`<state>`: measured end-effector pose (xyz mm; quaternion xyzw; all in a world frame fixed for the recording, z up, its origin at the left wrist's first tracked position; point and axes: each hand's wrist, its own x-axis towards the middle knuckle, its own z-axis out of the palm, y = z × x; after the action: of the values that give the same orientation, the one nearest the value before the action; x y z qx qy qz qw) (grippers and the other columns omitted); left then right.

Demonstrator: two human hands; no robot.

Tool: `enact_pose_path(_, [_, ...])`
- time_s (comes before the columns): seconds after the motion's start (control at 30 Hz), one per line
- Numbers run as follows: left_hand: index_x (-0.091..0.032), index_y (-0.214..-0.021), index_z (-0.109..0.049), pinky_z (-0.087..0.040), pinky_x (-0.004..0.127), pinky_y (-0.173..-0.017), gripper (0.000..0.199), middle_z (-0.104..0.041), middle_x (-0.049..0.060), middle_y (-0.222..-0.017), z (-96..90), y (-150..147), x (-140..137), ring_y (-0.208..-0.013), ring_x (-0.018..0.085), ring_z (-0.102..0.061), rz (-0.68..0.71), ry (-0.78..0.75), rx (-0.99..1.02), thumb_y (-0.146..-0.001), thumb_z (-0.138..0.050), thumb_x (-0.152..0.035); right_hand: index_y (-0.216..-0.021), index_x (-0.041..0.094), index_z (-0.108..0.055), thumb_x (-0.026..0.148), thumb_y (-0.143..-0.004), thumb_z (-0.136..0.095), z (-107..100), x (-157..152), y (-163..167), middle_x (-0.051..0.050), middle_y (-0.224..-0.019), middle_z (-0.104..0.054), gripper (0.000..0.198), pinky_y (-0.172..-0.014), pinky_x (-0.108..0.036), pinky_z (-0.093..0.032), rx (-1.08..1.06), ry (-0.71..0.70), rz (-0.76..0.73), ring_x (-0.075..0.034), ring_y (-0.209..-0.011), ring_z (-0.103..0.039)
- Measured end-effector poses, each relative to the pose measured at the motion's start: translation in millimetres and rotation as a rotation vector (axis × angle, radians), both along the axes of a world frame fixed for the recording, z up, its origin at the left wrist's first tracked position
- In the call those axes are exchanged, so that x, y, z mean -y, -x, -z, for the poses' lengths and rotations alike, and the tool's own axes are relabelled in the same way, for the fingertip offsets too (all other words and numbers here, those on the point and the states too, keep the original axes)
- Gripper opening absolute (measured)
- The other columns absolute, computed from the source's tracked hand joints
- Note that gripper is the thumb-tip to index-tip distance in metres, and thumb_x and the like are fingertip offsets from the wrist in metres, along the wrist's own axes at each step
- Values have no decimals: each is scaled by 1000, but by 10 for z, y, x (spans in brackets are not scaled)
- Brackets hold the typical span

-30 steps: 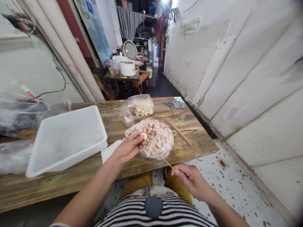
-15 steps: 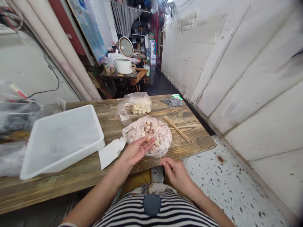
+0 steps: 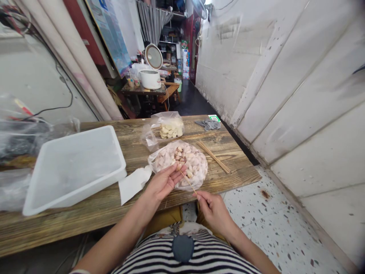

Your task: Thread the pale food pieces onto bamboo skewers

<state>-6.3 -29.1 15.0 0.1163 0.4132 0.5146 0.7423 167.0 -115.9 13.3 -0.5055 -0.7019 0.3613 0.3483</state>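
My left hand (image 3: 165, 180), palm turned up, pinches a garlic clove (image 3: 179, 166) between thumb and fingertips. My right hand (image 3: 212, 207) is closed on the near end of a thin wooden skewer (image 3: 190, 185). The skewer slants up and left to the clove; whether its tip has entered it I cannot tell. Just beyond and under my left hand lies an open clear plastic bag (image 3: 199, 161) full of pinkish garlic cloves. To its right, a bundle of wooden skewers (image 3: 213, 156) rests on the wooden table (image 3: 242, 167).
A translucent white plastic tub (image 3: 76, 167) stands on the left, beside a white paper towel (image 3: 135, 184). Toward the back are a bag of pale skewered slices (image 3: 172, 129) and a crumpled grey glove-like item (image 3: 209, 124). Plastic bags (image 3: 17, 144) crowd the far left. A rice cooker (image 3: 150, 79) sits beyond.
The camera view has shifted very slightly. Both hands keep almost the same position, holding the clove and the skewer.
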Motion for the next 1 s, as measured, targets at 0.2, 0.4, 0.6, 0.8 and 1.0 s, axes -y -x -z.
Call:
enact_pose_path(0.2, [-8, -75, -64, -54, 33, -82, 10, -71, 11, -78, -39, -25, 31, -81, 20, -68, -5, -28, -31, -80, -55, -7, -82, 16, -62, 23, -91, -39, -9, 22, -16, -1, -64, -59, 26, -52, -20, -36, -19, 13, -15, -14, -60, -54])
enact_pose_path(0.4, [-8, -78, -64, -54, 30, -81, 5, -71, 14, -83, 15, -66, 72, -83, 19, -67, 35, -88, -45, -78, -59, -9, -79, 17, -61, 22, -91, -39, -14, 39, -22, 0, -63, -58, 25, -50, -20, -34, 4, -20, 0, -13, -55, -50])
enact_pose_path(0.6, [-9, -76, -64, -54, 34, -81, 8, -71, 11, -82, -16, -121, 133, -83, 20, -67, 3, -104, -39, -78, -57, -8, -81, 17, -59, 21, -91, -39, -10, 45, -10, -1, -63, -58, 23, -49, -20, -33, 3, -52, 16, -12, -53, -49])
enact_pose_path(0.8, [-10, -80, -66, -54, 29, -72, 9, -70, 13, -83, -10, -311, 363, -80, 19, -66, 193, -123, -63, -74, -65, -16, -74, 17, -56, 20, -91, -36, 26, -25, 55, 0, -61, -54, 26, -53, -21, -35, 2, -126, 61, -13, -53, -48])
enact_pose_path(1.0, [-12, -87, -66, -50, 27, -78, 23, -68, 12, -97, 101, -455, 513, -90, 19, -62, 213, -244, -203, -73, -66, -31, -74, 15, -55, 24, -91, -38, 183, -120, 80, 0, -62, -53, 26, -55, -22, -35, -1, -110, 117, -13, -55, -48])
